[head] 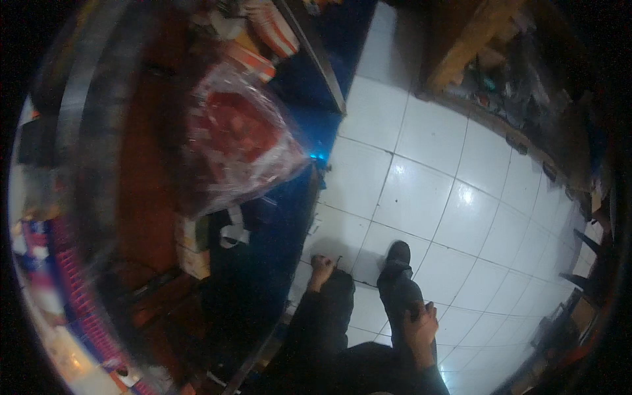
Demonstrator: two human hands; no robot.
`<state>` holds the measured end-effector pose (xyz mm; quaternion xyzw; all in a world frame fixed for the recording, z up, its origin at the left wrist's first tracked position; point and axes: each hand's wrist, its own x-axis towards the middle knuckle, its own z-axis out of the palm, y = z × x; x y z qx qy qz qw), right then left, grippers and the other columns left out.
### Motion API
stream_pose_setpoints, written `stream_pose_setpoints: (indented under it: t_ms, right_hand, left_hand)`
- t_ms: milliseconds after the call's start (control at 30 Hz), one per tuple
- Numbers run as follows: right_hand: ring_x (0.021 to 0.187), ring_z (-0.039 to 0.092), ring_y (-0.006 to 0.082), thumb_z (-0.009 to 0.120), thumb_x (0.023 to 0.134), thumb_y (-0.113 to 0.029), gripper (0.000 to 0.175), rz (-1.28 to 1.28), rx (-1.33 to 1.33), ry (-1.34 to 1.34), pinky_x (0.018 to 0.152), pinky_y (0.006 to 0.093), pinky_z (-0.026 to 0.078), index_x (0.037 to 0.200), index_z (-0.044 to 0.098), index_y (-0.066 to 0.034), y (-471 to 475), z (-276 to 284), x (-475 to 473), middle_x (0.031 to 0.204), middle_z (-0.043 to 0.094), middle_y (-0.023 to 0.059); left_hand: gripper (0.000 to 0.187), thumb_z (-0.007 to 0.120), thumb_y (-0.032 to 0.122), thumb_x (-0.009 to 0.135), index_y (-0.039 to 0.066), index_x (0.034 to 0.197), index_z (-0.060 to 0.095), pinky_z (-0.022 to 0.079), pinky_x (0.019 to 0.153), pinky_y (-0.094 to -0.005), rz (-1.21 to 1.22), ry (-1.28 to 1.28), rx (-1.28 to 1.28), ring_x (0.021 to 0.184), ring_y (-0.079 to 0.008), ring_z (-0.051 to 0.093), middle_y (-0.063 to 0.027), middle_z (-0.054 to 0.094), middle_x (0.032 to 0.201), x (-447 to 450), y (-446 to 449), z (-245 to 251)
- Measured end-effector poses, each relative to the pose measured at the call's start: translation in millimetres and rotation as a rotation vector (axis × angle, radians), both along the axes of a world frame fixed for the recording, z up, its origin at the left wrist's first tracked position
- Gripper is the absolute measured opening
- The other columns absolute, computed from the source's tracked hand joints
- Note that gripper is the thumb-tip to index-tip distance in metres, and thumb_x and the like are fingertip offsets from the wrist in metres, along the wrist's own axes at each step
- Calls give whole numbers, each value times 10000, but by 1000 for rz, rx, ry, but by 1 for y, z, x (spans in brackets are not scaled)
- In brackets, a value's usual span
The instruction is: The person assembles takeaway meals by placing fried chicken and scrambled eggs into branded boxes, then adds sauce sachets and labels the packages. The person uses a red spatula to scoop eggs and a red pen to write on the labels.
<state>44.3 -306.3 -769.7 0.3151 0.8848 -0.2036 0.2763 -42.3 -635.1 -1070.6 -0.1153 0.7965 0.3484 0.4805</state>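
Observation:
Above the left knee, my left hand (322,270) has its fingers curled, with a small thin dark item at its fingertips that I cannot identify. My right hand (421,330) is beside the right thigh, its fingers bent around something dark and small, too blurred to name. To the left, a clear plastic bag (247,170) with red contents (242,126) lies on a dark blue surface (266,222), apart from both hands. Below the bag are a white roll or loop (234,236) and small pale boxes (193,252).
White floor tiles (419,187) lie ahead and to the right. A metal edge strip (316,59) and orange-and-white packages (269,29) are at the upper left. A wooden-edged shelf or bin (454,54) with mixed items stands at the upper right. Pink baskets (84,281) line the far left.

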Motion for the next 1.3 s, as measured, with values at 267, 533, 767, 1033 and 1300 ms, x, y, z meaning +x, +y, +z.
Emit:
stream_pose_setpoints:
  t_ms: [267, 533, 767, 1033, 1300]
  right_hand:
    - [867, 608, 349, 699, 792, -80, 168, 3, -68, 33, 729, 450, 513, 954, 662, -102, -3, -19, -53, 880, 586, 125]
    - [836, 610, 365, 665, 828, -92, 138, -26, -121, 207, 689, 470, 509, 966, 655, -83, -6, -16, -72, 897, 599, 140]
    - [1050, 568, 387, 612, 875, -72, 308, 2, -73, 278, 881, 467, 467, 1178, 581, -27, 6, 3, -26, 1080, 603, 183]
    - [1051, 576, 352, 715, 866, -134, 567, 292, -639, 586, 938, 435, 431, 1362, 457, -41, -39, 228, -106, 1123, 605, 222]
    - [880, 602, 146, 657, 900, -49, 519, 659, -1016, 793, 771, 269, 476, 1371, 439, -52, -113, 407, -229, 987, 646, 91]
  left_hand:
    - [720, 685, 313, 877, -17, 1429, 360, 424, 1023, -495, 183, 426, -610, 1234, -400, 506, -225, 466, 1386, -52, -8, -168]
    - [590, 698, 182, 866, 4, 1383, 475, 462, 983, -427, 154, 332, -409, 1163, -368, 568, -204, 577, 1296, -75, 59, -118]
    - [541, 680, 206, 904, -13, 1366, 503, 459, 985, -409, -90, -77, 476, 1190, -307, 562, -195, 571, 1334, -36, 141, 117]
    - [395, 649, 189, 940, -7, 1279, 592, 467, 964, -366, -49, 292, 535, 1109, -224, 613, -172, 649, 1227, -65, 85, 516]
    - [253, 628, 164, 941, 20, 1149, 630, 475, 904, -335, 421, 948, 270, 1013, -200, 610, -103, 644, 1077, -92, -36, 751]
